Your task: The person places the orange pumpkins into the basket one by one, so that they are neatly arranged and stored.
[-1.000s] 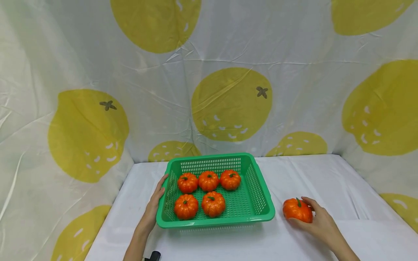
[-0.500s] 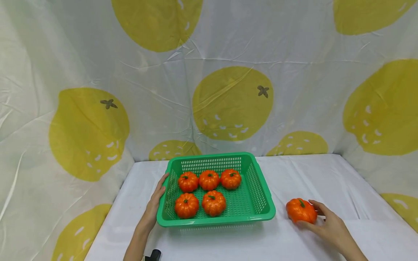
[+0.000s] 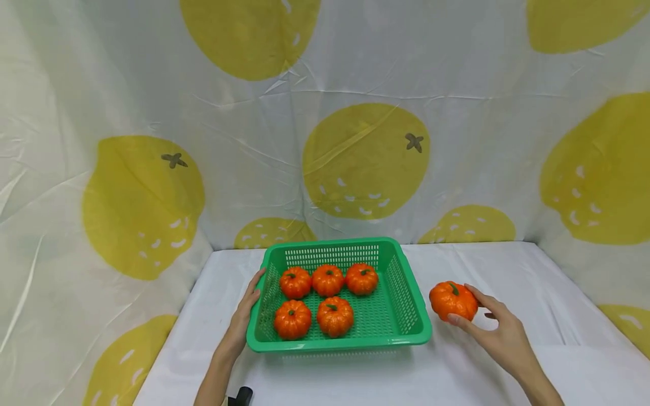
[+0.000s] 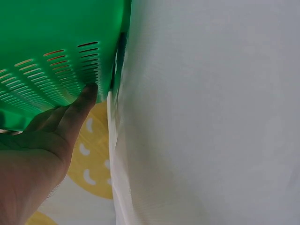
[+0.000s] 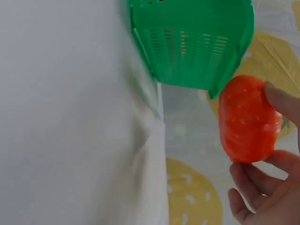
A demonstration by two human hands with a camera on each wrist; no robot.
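A small orange pumpkin [image 3: 453, 301] with a green stem is pinched between the thumb and fingers of my right hand [image 3: 508, 338], just right of a green plastic basket [image 3: 340, 344]. In the right wrist view the pumpkin [image 5: 248, 122] hangs clear above the white cloth. My left hand [image 3: 237, 327] rests along the basket's left side. Its fingers lie nearly straight against the slotted outer wall [image 4: 61, 28], under the rim, in the left wrist view. Several like pumpkins [image 3: 328, 280] sit inside the basket in two rows, three at the back and two in front.
White cloth covers the table [image 3: 325, 380]. A white curtain [image 3: 457, 169] printed with yellow lemons hangs behind and at both sides. Near the left forearm, a black object [image 3: 242, 396] shows at the bottom edge. Inside the basket, bare floor [image 3: 378, 307] shows at the right.
My right hand has raised the pumpkin off the table and brought it up and leftward, nearer the basket. The left hand and basket have kept their places.
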